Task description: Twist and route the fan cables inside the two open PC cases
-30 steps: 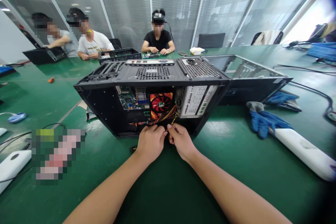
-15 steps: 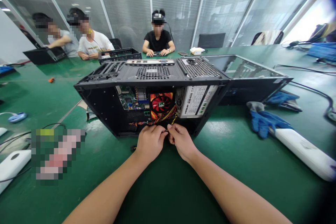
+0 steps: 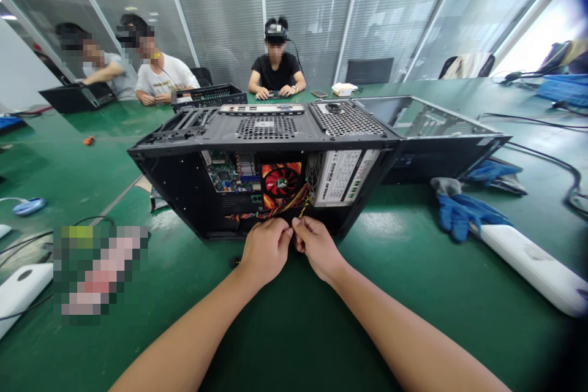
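Observation:
My left hand (image 3: pixel 265 250) and my right hand (image 3: pixel 318 245) meet at the open side of a black computer case (image 3: pixel 177 180). A thin yellow-and-black cable (image 3: pixel 304 211) runs from the wire bundle down to the pinched fingertips of my right hand. My left fingers are closed right beside it on the same cable; the part between them is mostly covered. A small dark cable end (image 3: pixel 236 261) shows left of my left wrist. Inside the case are a red-bladed fan (image 3: pixel 281 184), a silver power supply (image 3: pixel 345 177), a green motherboard (image 3: pixel 225 173) and loose coloured wires (image 3: pixel 264 215).
A second case (image 3: pixel 441 156) adjoins on the right. Blue gloves (image 3: pixel 463 211) lie by a white power strip (image 3: pixel 533 263). A blue mouse-like object (image 3: pixel 30 206) and another white strip (image 3: pixel 25 288) are at left. Several people sit across the green table (image 3: pixel 294 343).
Both hands stay nearly in place, with only slight shifts of the fingers. The bit of cable seen between the fingertips before is now barely visible.

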{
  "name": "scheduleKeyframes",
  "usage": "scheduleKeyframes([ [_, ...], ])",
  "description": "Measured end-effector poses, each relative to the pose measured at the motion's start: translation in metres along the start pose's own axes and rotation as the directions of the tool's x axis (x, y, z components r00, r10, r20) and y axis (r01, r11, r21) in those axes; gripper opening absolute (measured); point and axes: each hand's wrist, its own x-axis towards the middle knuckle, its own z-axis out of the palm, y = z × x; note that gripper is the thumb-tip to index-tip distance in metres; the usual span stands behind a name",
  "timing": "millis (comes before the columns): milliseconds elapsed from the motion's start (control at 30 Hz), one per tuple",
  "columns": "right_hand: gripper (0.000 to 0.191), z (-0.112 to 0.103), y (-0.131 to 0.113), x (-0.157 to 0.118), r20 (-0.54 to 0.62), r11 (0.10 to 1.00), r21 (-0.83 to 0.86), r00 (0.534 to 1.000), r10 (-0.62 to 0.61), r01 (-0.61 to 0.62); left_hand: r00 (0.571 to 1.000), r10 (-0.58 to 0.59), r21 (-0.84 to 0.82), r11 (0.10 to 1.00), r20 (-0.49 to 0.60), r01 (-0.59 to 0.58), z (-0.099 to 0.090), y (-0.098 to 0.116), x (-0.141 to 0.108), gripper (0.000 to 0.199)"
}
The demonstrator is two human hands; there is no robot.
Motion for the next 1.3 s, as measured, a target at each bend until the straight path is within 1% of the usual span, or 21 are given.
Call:
scheduleKeyframes([
  [67, 0.041, 0.0, 0.0, 0.0, 0.002, 1.0, 0.005, 1.0, 0.001, -0.001, 1.0, 0.006, -0.001, 1.0, -0.006, -0.006, -0.001, 0.0, 0.0, 0.013],
  [267, 0.039, 0.001, -0.001, 0.0, 0.009, 0.999, 0.035, 1.0, 0.027, -0.027, 0.996, 0.079, 0.088, 0.993, -0.045, -0.075, -0.001, -0.002, -0.002, 0.012],
  [600, 0.039, 0.0, -0.002, 0.001, 0.018, 0.998, 0.047, 0.999, 0.028, -0.029, 0.997, 0.067, 0.144, 0.988, -0.028, -0.062, -0.002, -0.002, 0.0, 0.018],
  [833, 0.039, 0.004, -0.004, 0.002, -0.008, 0.991, 0.111, 0.997, 0.081, -0.08, 0.996, 0.081, 0.274, 0.959, -0.032, -0.069, -0.001, -0.007, 0.0, 0.016],
  [900, 0.039, 0.004, -0.005, 0.003, -0.016, 0.988, 0.134, 0.996, 0.085, -0.082, 0.997, 0.066, 0.255, 0.966, -0.035, -0.054, 0.0, -0.008, -0.001, 0.016],
  [1100, 0.037, 0.005, -0.016, 0.002, -0.023, 0.979, 0.185, 0.996, 0.091, -0.085, 0.997, 0.035, 0.122, 0.992, -0.073, -0.026, 0.001, -0.007, -0.001, 0.017],
  [1200, 0.037, 0.005, -0.022, 0.003, -0.029, 0.97, 0.219, 0.993, 0.111, -0.102, 0.995, 0.043, 0.071, 0.997, -0.089, -0.036, -0.001, -0.006, 0.0, 0.017],
  [1300, 0.036, 0.003, -0.026, 0.006, -0.038, 0.957, 0.256, 0.988, 0.149, -0.134, 0.995, 0.067, 0.059, 0.996, -0.077, -0.062, -0.002, -0.005, 0.002, 0.016],
])
